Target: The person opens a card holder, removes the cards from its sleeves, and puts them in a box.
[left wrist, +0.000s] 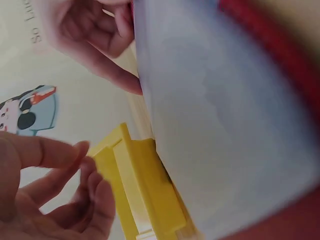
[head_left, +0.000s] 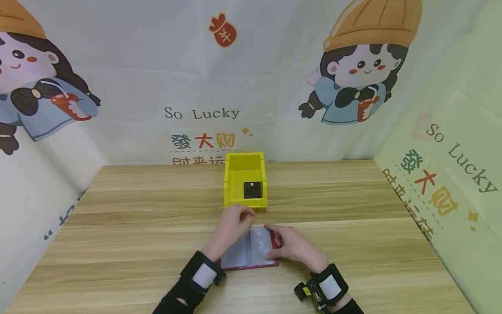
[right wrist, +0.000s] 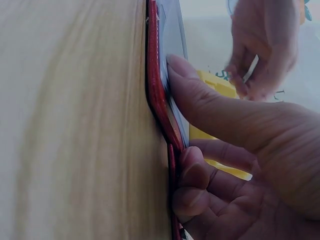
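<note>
A red card holder (head_left: 251, 250) lies open on the wooden table (head_left: 117, 226), its pale sleeves facing up. My right hand (head_left: 292, 246) pinches its right side: the thumb (right wrist: 200, 100) presses on the inner page and the other fingers curl against the red cover (right wrist: 157, 100). My left hand (head_left: 232, 226) hovers over the holder's left page and top edge. Its fingers (left wrist: 60, 190) are loosely curled with nothing seen between them. Just beyond stands a yellow bin (head_left: 245, 181) with a black card (head_left: 252, 190) lying inside.
Printed cloth walls (head_left: 251, 87) close in the table at the back and on both sides. The bin's open front (left wrist: 145, 190) faces the holder's page (left wrist: 225, 125), a short way from it.
</note>
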`<state>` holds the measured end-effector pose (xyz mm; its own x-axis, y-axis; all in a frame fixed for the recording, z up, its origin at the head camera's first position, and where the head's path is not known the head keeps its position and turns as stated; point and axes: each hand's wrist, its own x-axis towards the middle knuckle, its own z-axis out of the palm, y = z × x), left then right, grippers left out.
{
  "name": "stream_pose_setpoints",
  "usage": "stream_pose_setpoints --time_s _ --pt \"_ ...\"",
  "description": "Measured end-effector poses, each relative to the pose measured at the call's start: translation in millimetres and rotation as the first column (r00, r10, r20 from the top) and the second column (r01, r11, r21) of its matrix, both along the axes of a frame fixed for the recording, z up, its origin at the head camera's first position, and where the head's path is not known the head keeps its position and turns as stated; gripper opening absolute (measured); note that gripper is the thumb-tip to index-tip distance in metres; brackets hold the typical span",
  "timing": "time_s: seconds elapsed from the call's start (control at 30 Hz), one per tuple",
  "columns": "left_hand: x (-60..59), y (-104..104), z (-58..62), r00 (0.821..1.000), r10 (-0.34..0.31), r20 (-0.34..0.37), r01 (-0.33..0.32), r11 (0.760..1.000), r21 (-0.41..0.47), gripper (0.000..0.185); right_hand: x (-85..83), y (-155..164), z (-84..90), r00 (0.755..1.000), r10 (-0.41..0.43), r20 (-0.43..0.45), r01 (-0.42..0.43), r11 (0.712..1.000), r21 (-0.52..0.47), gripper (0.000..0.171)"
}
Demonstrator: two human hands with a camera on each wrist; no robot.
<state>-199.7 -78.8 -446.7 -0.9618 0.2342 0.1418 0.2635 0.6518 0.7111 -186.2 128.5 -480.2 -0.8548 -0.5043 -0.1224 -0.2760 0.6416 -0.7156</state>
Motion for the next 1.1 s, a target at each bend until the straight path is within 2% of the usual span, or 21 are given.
stream_pose_setpoints --time_s 0.07,0.13,0.33,0.4,0.57,0.8,1.1 --pt "12.1 -9 -1.6 0.997 -0.027 0.072 0.026 1.000 0.019 0.014 -0.2 0 -0.1 1.000 -0.005 0.004 0.005 1.000 -0.002 0.078" --pt "21.7 -16 -4.4 0.993 -0.043 0.112 0.040 0.999 0.030 0.013 0.0 0 0.2 1.000 -0.020 0.011 0.020 1.000 0.000 0.077" --pt "37.0 -31 -14.2 0.980 -0.063 0.189 0.052 0.997 0.059 0.010 0.8 -3 0.6 0.998 -0.052 0.025 0.052 0.999 0.010 0.071" --pt "38.3 -33 -17.4 0.975 -0.062 0.214 0.045 0.996 0.080 0.011 1.1 -4 0.5 0.998 -0.056 0.016 0.056 0.998 -0.005 0.069" --pt "37.3 -39 -23.6 0.972 -0.086 0.221 0.058 0.990 0.128 0.015 0.7 -4 -1.4 0.998 -0.068 0.003 0.068 0.997 -0.031 0.065" --pt "34.0 -46 -27.4 0.954 -0.153 0.256 0.105 0.975 0.195 0.023 -0.2 -4 -2.3 0.997 -0.074 0.007 0.074 0.997 -0.029 0.065" --pt "31.8 -50 -32.5 0.941 -0.187 0.283 0.113 0.959 0.258 0.026 0.9 -7 -1.4 0.996 -0.090 -0.002 0.090 0.996 -0.025 0.063"
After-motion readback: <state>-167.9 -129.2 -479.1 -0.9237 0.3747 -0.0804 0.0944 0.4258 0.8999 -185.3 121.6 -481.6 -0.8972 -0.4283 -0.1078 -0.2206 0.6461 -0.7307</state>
